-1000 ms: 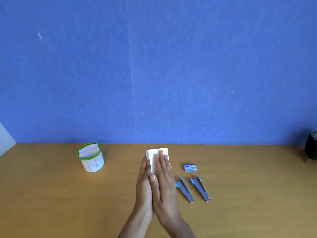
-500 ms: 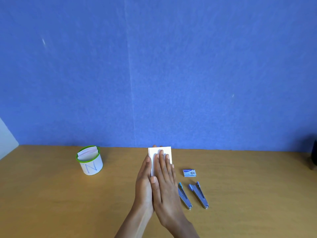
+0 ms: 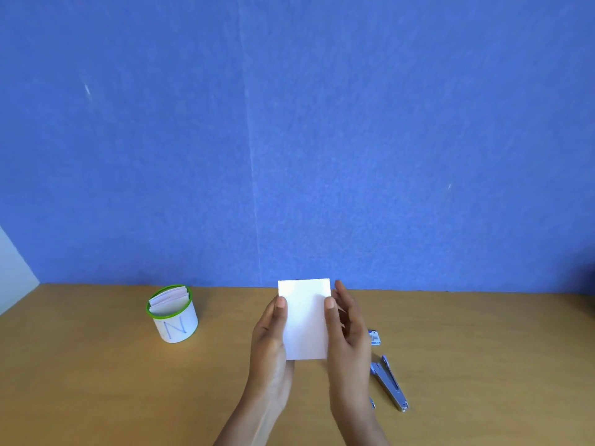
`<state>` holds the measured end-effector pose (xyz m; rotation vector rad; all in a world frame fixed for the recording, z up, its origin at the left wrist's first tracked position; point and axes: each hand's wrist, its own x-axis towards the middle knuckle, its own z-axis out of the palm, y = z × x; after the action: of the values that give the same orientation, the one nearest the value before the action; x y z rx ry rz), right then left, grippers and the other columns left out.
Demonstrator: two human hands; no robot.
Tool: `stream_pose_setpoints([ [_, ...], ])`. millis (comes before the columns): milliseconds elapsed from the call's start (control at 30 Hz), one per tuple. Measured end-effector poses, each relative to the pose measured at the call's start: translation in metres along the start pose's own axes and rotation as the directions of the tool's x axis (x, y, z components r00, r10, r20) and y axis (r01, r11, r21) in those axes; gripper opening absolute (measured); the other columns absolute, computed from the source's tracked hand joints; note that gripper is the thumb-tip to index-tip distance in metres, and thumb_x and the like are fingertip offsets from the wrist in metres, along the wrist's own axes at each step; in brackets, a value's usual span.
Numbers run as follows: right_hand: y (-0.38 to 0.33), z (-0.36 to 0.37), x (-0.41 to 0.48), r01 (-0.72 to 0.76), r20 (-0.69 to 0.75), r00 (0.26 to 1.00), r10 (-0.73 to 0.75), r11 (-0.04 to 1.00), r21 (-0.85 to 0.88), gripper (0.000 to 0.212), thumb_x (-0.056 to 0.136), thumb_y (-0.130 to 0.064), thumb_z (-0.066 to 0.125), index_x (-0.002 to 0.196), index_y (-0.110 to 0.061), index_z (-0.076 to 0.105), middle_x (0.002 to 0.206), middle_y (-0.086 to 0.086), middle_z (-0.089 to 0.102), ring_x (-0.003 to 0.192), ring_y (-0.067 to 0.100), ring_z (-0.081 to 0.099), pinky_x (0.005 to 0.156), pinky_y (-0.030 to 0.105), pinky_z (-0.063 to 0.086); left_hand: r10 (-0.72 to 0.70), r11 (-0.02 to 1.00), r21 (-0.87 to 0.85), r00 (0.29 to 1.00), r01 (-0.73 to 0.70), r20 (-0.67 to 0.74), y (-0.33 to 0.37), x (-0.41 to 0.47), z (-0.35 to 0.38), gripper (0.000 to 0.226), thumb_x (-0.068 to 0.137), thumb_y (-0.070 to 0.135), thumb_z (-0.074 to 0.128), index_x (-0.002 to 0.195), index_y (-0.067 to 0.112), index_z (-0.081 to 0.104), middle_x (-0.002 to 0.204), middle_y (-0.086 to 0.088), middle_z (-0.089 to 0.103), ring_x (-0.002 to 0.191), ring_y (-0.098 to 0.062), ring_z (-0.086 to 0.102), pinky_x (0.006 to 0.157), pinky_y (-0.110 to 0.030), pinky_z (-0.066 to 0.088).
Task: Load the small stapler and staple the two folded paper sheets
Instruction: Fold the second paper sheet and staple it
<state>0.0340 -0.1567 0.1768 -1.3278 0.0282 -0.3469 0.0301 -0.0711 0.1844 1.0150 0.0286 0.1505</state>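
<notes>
Both hands, left hand (image 3: 269,342) and right hand (image 3: 349,346), pinch the folded white paper sheets (image 3: 305,320) by their side edges above the wooden table (image 3: 96,381). Light, floppy stuff; small blue-grey metal stapler (image 3: 390,383) lies at 4 o'clock.

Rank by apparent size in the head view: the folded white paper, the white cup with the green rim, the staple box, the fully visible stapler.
1. Folded white paper, though held up nearer the camera.
2. White cup with green rim.
3. Grey-blue metal stapler.
4. Small blue-and-white staple box, partly hidden behind the right hand.
</notes>
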Motion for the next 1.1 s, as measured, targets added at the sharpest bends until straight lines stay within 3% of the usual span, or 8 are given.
stream_pose_setpoints([
  [133, -0.004, 0.005, 0.002, -0.103, 0.029, 0.994, 0.101, 0.992, 0.076, 0.024, 0.09, -0.039, 0.056, 0.103, -0.024, 0.07, 0.094, 0.0, 0.073, 0.09, 0.019, 0.068, 0.079, 0.042, 0.054, 0.018, 0.999, 0.042, 1.0, -0.018, 0.002, 0.003, -0.002, 0.0, 0.032, 0.088, 0.037, 0.05, 0.097, 0.015, 0.072, 0.099, -0.008, 0.073, 0.085, -0.015, 0.068, 0.065, -0.025, 0.055],
  [333, -0.004, 0.009, -0.003, -0.139, -0.001, 0.99, 0.141, 0.979, 0.147, 0.032, 0.087, -0.043, 0.056, 0.095, -0.015, 0.07, 0.097, 0.013, 0.071, 0.085, 0.021, 0.065, 0.076, 0.041, 0.052, 0.012, 0.999, 0.041, 1.0, -0.012, -0.018, 0.003, -0.004, 0.001, 0.031, 0.086, 0.036, 0.052, 0.091, 0.015, 0.074, 0.095, -0.007, 0.074, 0.083, -0.016, 0.068, 0.069, -0.029, 0.053],
  [467, -0.004, 0.008, -0.001, -0.154, -0.008, 0.987, 0.158, 0.974, 0.164, 0.028, 0.09, -0.038, 0.056, 0.096, -0.016, 0.071, 0.099, 0.01, 0.072, 0.089, 0.023, 0.067, 0.079, 0.043, 0.053, -0.005, 1.0, 0.031, 1.0, 0.005, -0.004, 0.003, -0.003, 0.0, 0.03, 0.086, 0.036, 0.051, 0.091, 0.017, 0.074, 0.094, -0.005, 0.074, 0.081, -0.014, 0.069, 0.063, -0.025, 0.055],
  [600, -0.004, 0.007, 0.001, -0.175, 0.0, 0.984, 0.178, 0.966, 0.189, 0.029, 0.09, -0.036, 0.056, 0.099, -0.013, 0.071, 0.103, 0.012, 0.072, 0.097, 0.031, 0.066, 0.087, 0.052, 0.051, -0.013, 1.0, 0.026, 0.999, 0.013, 0.029, 0.003, -0.002, 0.0, 0.034, 0.088, 0.035, 0.049, 0.107, 0.017, 0.07, 0.102, -0.004, 0.074, 0.087, -0.013, 0.07, 0.064, -0.024, 0.056],
  [800, -0.003, 0.005, 0.004, -0.199, 0.036, 0.98, 0.196, 0.961, 0.193, 0.025, 0.09, -0.035, 0.057, 0.097, -0.017, 0.072, 0.099, 0.006, 0.073, 0.09, 0.021, 0.067, 0.08, 0.043, 0.053, -0.019, 0.999, 0.039, 0.999, 0.017, 0.051, 0.002, 0.001, -0.002, 0.033, 0.091, 0.035, 0.045, 0.112, 0.025, 0.069, 0.11, -0.003, 0.072, 0.094, -0.014, 0.068, 0.069, -0.025, 0.056],
  [900, -0.002, 0.005, 0.006, -0.222, 0.031, 0.975, 0.22, 0.953, 0.208, 0.023, 0.089, -0.035, 0.058, 0.094, -0.017, 0.073, 0.097, 0.005, 0.073, 0.088, 0.02, 0.067, 0.081, 0.043, 0.052, -0.021, 0.997, 0.072, 1.0, 0.021, 0.006, 0.0, 0.004, -0.003, 0.031, 0.089, 0.037, 0.047, 0.103, 0.024, 0.072, 0.104, -0.003, 0.073, 0.091, -0.015, 0.068, 0.069, -0.025, 0.056],
  [1100, -0.001, 0.007, 0.009, -0.24, -0.006, 0.969, 0.248, 0.943, 0.229, 0.019, 0.089, -0.031, 0.061, 0.09, -0.018, 0.074, 0.091, 0.003, 0.074, 0.083, 0.019, 0.067, 0.081, 0.043, 0.052, 0.056, 0.986, 0.166, 0.989, -0.033, -0.14, -0.001, 0.009, -0.007, 0.02, 0.091, 0.026, 0.058, 0.096, 0.013, 0.072, 0.101, -0.012, 0.072, 0.095, -0.022, 0.062, 0.087, -0.041, 0.046],
])
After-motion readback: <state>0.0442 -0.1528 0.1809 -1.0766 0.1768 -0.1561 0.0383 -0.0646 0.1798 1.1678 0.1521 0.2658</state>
